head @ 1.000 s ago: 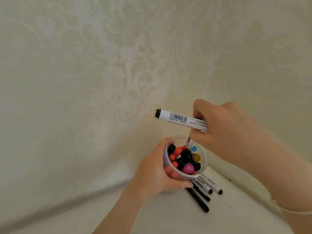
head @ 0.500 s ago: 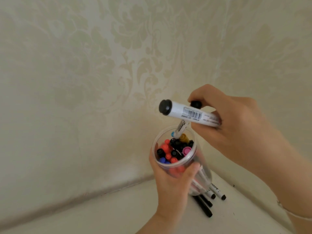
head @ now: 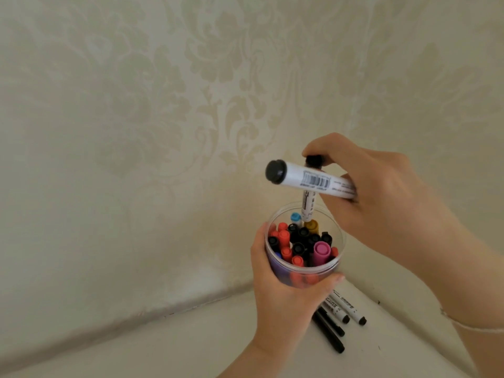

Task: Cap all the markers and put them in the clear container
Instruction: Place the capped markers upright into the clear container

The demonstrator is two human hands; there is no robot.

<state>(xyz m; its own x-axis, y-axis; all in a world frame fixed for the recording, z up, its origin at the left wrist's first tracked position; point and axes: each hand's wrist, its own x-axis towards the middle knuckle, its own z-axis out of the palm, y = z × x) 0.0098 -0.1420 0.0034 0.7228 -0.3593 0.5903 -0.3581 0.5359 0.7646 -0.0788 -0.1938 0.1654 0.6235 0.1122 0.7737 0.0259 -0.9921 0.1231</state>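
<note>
The left hand point(head: 283, 290) grips the clear container point(head: 334, 266), fingers and thumb curled round its near wall, and holds it up off the white tabletop point(head: 191, 342) with its open mouth facing the camera. Inside stand many capped markers, ends up: orange, black, one light blue, one mustard yellow and a pink marker point(head: 321, 249) at the near right.

The right hand point(head: 381, 203) holds two white markers at once. One white marker point(head: 313, 182) lies across the palm, its long axis near horizontal, its black end pointing left and toward the camera, a barcode on its barrel. The other, an upright marker point(head: 309, 205), is pinched at its black top by the fingertips and hangs near vertical, its lower end just inside the far rim of the container, beside the blue and yellow caps.

On the tabletop below and right of the container lie two white markers with black ends point(head: 345, 309) and two black pens point(head: 330, 332), side by side, all pointing near-right. Patterned cream wallpaper point(head: 163, 105) fills the corner behind. A thin bracelet point(head: 474, 324) circles the right wrist.
</note>
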